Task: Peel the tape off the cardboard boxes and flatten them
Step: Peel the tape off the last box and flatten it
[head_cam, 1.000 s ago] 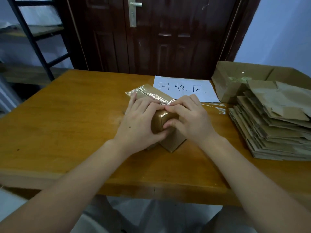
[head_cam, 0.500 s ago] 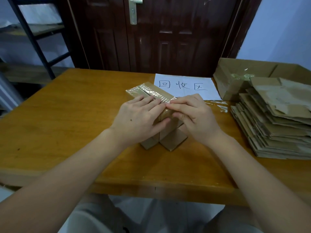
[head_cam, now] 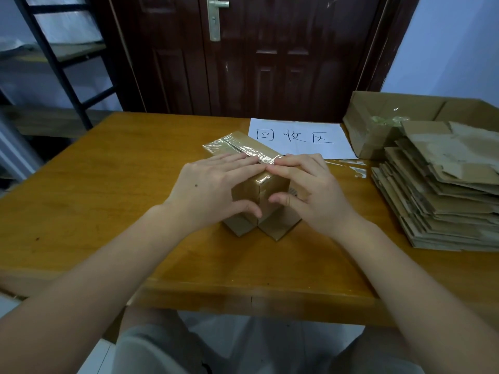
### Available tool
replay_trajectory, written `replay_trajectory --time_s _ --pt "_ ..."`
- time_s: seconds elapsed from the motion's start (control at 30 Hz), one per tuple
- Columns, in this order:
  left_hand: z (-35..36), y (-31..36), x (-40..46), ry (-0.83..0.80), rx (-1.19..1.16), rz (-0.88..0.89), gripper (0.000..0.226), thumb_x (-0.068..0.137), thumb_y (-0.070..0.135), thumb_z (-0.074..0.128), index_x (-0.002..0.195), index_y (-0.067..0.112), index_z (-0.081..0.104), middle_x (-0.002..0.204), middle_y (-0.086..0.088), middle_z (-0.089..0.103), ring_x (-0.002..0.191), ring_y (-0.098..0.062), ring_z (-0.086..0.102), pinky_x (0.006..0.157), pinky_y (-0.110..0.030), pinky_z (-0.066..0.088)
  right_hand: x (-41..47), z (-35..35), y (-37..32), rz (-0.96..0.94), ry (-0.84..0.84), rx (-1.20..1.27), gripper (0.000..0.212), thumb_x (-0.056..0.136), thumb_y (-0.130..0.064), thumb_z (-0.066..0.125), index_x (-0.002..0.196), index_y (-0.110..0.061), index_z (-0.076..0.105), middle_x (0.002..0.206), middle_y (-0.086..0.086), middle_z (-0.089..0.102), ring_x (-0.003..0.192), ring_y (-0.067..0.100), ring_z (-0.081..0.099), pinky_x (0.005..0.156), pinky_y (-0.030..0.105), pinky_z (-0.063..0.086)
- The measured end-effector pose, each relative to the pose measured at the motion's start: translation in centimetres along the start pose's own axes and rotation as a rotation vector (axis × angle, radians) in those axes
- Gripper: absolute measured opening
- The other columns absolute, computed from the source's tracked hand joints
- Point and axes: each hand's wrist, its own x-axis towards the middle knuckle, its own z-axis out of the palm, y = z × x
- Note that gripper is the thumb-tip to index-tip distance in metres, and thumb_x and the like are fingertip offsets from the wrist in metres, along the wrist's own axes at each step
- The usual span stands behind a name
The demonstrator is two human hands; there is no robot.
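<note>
Hands: both lay on the small cardboard box (head_cam: pixel 259 190) in the middle of the table (head_cam: pixel 108 201); the left hand (head_cam: pixel 208 193) rested on its top and left face with fingers laid out nearly straight, thumb against the near corner; the right hand (head_cam: pixel 310 190) cupped the right face, fingertips meeting the left ones at the top edge, thumb on the near corner. Neither was clenched.
Table: wooden, its near edge cut across by both forearms.
Door: dark door (head_cam: pixel 256 58) behind the table, metal handle plate (head_cam: pixel 214 17) on it.
Flattened stack: a pile of flat cardboard (head_cam: pixel 437 195) sat on the right of the table, well apart from the box.
Open carton: a larger brown carton (head_cam: pixel 378 122) stood behind that pile, partly hidden by it and cut off at the right edge.
Paper sign: a white sheet (head_cam: pixel 299 139) lay just behind the box, handwritten 回收区.
Tape: clear tape (head_cam: pixel 243 149) ran wrinkled along the box top; its near end was hidden under the fingers.
Loose strip: a shiny clear strip (head_cam: pixel 353 168) lay on the table between hand and pile.
Box label: something printed on the right face, too small to read.
</note>
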Motion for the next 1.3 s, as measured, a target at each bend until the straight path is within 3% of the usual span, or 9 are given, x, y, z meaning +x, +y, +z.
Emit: replay_trajectory --time_s 0.13,0.47,0.57,0.7,0.8,0.9,1.07,1.2,1.3 --pt "-0.2 -0.8 0.4 -0.013 -0.013 0.016 0.064 0.074 0.047 0.088 0.131 0.024 0.071 0.129 0.001 0.072 0.122 -0.019 0.067 0.095 -0.039 0.059 0.0 -0.1 -0.2 0.017 -0.012 0.0 0.052 0.085 -0.043 0.074 0.131 -0.021 0.067 0.129 -0.002 0.062 0.12 0.025 0.051 0.104 0.031 0.041" --pt "-0.1 -1.4 1.1 0.045 -0.063 0.152 0.035 0.1 0.043 0.058 0.126 0.025 0.074 0.123 0.004 0.073 0.117 -0.014 0.068 0.09 -0.029 0.056 -0.3 0.0 -0.8 0.076 0.002 0.015 0.061 0.083 -0.059 0.07 0.129 -0.019 0.067 0.13 -0.003 0.062 0.127 0.022 0.05 0.107 0.022 0.037" --pt "-0.4 -1.1 1.0 0.019 -0.09 0.113 0.038 0.104 0.047 0.053 0.13 0.027 0.072 0.124 0.005 0.073 0.118 -0.013 0.068 0.087 -0.031 0.059 0.0 0.1 -1.6 0.081 -0.027 -0.059 0.071 0.078 -0.066 0.071 0.126 -0.014 0.066 0.126 0.001 0.06 0.122 0.022 0.05 0.101 0.031 0.044" --pt "-1.7 -1.0 0.5 -0.09 -0.243 -0.116 0.063 0.096 0.064 0.053 0.147 0.028 0.054 0.129 0.016 0.07 0.12 -0.011 0.067 0.085 -0.031 0.056 1.1 -0.1 -2.3 0.003 0.033 -0.185 0.058 0.079 -0.052 0.078 0.111 -0.005 0.069 0.114 0.01 0.062 0.108 0.029 0.055 0.09 0.039 0.049" --pt "-1.5 -0.9 -0.3 -0.179 -0.343 -0.207 0.075 0.085 0.043 0.072 0.151 0.027 0.039 0.143 0.017 0.06 0.136 -0.006 0.051 0.104 -0.008 0.029 1.0 0.2 -3.1 -0.029 0.047 -0.184 0.051 0.083 -0.042 0.078 0.117 -0.005 0.068 0.122 0.012 0.062 0.114 0.029 0.056 0.096 0.038 0.049" --pt "-1.2 -0.5 -0.7 -0.16 -0.414 -0.227 0.083 0.081 0.028 0.08 0.152 0.02 0.038 0.148 0.012 0.054 0.137 -0.005 0.041 0.106 0.003 0.012 1.4 1.5 -4.1 -0.043 0.078 -0.201 0.04 0.087 -0.037 0.077 0.113 -0.007 0.071 0.122 0.01 0.065 0.11 0.03 0.059 0.096 0.04 0.05" --pt "-0.7 -0.2 -0.8 -0.139 -0.439 -0.17 0.091 0.076 0.032 0.085 0.152 0.011 0.041 0.15 0.003 0.053 0.136 -0.004 0.036 0.112 -0.001 0.007 1.8 2.9 -5.0 -0.026 0.199 -0.316 0.023 0.09 -0.028 0.075 0.097 -0.007 0.072 0.104 0.008 0.07 0.095 0.03 0.061 0.085 0.041 0.053" --pt "0.1 -0.1 -0.6 -0.13 -0.49 -0.22 0.084 0.075 0.047 0.082 0.148 0.021 0.049 0.145 0.008 0.058 0.134 -0.007 0.043 0.114 -0.013 0.019 1.5 3.1 -5.2 -0.095 0.279 -0.377 0.018 0.096 -0.022 0.071 0.094 -0.005 0.074 0.101 0.009 0.074 0.097 0.03 0.068 0.094 0.041 0.054" --pt "0.5 -0.1 -0.4 -0.104 -0.499 -0.246 0.078 0.076 0.049 0.078 0.146 0.026 0.052 0.142 0.012 0.059 0.132 -0.004 0.043 0.111 -0.007 0.015 1.6 3.4 -5.0 -0.122 0.299 -0.382 0.017 0.097 -0.02 0.07 0.095 -0.003 0.076 0.101 0.01 0.076 0.098 0.028 0.071 0.095 0.046 0.055"
